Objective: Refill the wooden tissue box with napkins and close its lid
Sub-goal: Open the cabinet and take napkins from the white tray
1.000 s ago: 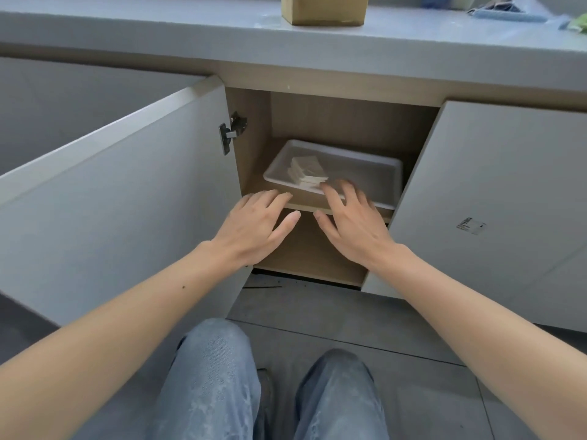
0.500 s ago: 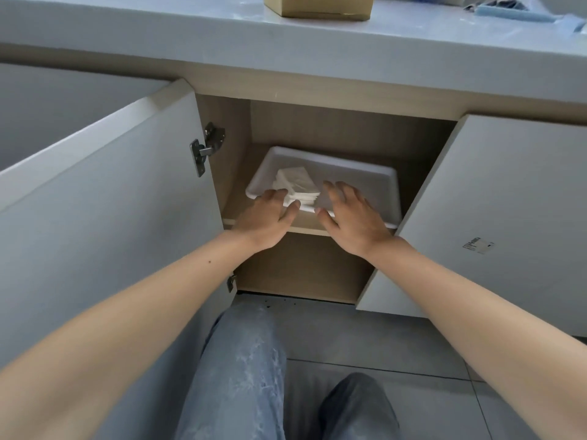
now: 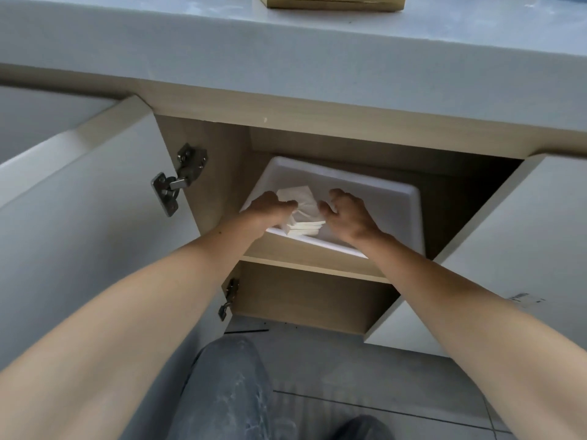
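Head view: napkins (image 3: 304, 217), white folded stack, top sheet rumpled, lying at the near left of a white tray (image 3: 374, 193) on the upper cabinet shelf (image 3: 311, 268); left hand (image 3: 270, 210), fingers curled onto the stack's left side, gripping it; right hand (image 3: 348, 217), fingers curled against the stack's right side, holding it; wooden tissue box (image 3: 333, 2), only its base visible, standing on the grey countertop (image 3: 286, 49) above the cabinet, well apart from the napkins; left cabinet door (image 3: 89, 223) swung wide, hinge (image 3: 179, 179) exposed.
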